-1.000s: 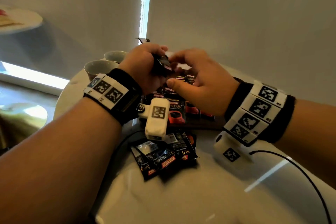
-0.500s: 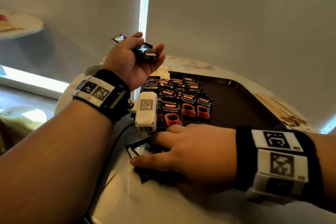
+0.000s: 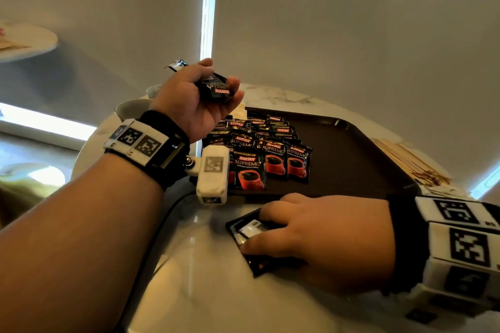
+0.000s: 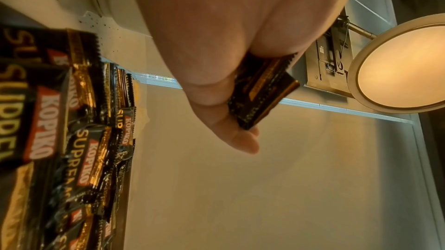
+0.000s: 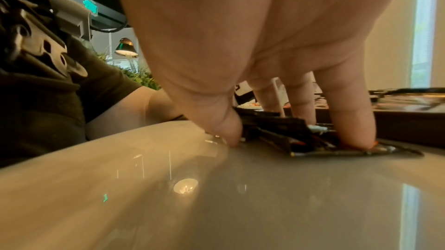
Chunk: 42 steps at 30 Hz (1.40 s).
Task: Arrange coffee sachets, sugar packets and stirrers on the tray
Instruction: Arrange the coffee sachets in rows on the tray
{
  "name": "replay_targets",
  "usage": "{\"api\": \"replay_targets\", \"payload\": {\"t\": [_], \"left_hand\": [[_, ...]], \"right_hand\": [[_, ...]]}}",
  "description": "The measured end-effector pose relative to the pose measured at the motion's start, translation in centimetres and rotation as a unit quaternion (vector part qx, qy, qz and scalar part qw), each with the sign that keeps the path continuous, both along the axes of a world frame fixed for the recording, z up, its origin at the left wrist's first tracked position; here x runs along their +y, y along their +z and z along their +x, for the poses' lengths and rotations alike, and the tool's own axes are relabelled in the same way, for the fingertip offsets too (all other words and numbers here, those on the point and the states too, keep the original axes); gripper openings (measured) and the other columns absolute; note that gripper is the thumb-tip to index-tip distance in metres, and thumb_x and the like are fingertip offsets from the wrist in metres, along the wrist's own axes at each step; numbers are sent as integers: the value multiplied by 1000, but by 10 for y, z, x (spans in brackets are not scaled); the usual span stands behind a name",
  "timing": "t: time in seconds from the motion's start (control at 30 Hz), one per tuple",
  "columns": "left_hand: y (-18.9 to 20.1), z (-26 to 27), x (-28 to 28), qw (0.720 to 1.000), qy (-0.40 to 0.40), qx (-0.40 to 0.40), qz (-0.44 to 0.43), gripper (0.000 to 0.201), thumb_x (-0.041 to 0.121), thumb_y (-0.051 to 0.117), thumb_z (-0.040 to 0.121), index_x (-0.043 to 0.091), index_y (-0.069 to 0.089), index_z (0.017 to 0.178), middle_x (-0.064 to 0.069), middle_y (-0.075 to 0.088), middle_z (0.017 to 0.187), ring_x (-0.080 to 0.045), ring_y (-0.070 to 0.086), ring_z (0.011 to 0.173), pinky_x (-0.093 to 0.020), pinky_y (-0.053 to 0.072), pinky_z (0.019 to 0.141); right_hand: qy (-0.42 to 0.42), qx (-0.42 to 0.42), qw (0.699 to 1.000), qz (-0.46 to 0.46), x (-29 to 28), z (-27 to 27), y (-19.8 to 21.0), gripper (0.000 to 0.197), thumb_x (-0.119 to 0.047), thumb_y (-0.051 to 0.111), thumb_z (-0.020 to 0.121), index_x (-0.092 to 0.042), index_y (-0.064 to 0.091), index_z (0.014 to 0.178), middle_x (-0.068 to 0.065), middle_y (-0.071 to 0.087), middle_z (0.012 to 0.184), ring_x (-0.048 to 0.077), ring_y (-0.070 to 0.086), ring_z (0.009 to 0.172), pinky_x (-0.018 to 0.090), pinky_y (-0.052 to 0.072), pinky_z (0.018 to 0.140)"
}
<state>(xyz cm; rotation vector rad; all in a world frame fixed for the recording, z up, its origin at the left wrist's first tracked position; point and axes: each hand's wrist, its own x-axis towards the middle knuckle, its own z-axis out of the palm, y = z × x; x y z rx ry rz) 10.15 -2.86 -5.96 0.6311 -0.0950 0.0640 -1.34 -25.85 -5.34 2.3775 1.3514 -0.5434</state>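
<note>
Kopiko sachets [image 3: 266,151] partly rowed on tray [image 3: 359,159]; left hand [image 3: 197,100] grips several, right hand [image 3: 319,238] pinches loose ones off table [image 3: 216,292]; stirrers [image 3: 411,162] still beside tray.

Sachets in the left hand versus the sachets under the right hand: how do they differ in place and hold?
The sachets in the left hand are lifted off the table, above the tray; the sachets under the right hand lie on the table, off the tray. The left hand grips its sachets in curled fingers; the right hand rests on its pile, thumb at its edge. Both are the same dark coffee sachets.
</note>
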Motion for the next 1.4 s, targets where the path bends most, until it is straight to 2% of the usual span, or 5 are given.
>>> {"api": "replay_targets", "payload": {"t": [0.2, 0.3, 0.47, 0.8, 1.4], "left_hand": [[-1, -3, -5, 1000, -5, 8, 20, 31, 9, 44, 101, 17, 49, 131, -26, 56, 124, -28, 69, 85, -43, 60, 70], [-3, -4, -11, 999, -6, 4, 40, 32, 4, 42, 100, 17, 48, 128, -27, 55, 123, -29, 70, 85, -43, 61, 74], [-6, -2, -16, 997, -21, -4, 76, 39, -2, 39, 98, 22, 51, 125, -18, 58, 106, -28, 71, 83, -47, 59, 89], [-9, 0, -16, 996, -27, -6, 88, 39, -3, 40, 96, 21, 55, 123, -14, 63, 101, -24, 67, 84, -42, 61, 79], [-9, -5, -24, 988, -65, -15, 139, 38, 1, 41, 99, 20, 57, 128, -10, 66, 101, -24, 71, 86, -43, 62, 75]], "right_hand": [[-99, 57, 989, 95, -23, -1, 26, 66, -37, 65, 85, -55, 39, 143, -16, 29, 150, 3, 36, 134, 11, 43, 97], [-204, 23, 953, 223, -21, 1, 30, 46, -64, 65, 78, -38, 53, 115, -14, 53, 116, 3, 57, 99, 26, 54, 82], [-313, -23, 947, 70, 0, -1, 16, 105, -104, 43, 49, -29, 41, 124, -3, 44, 115, 14, 55, 94, 30, 50, 76], [-296, -35, 955, 8, 19, -11, -5, 70, -76, 53, 82, -29, 37, 132, 2, 37, 119, 26, 48, 112, 41, 51, 89], [-375, 33, 925, 59, 3, 0, -6, 72, -49, 71, 78, -32, 27, 132, 3, 43, 117, 23, 60, 95, 43, 60, 81]]}}
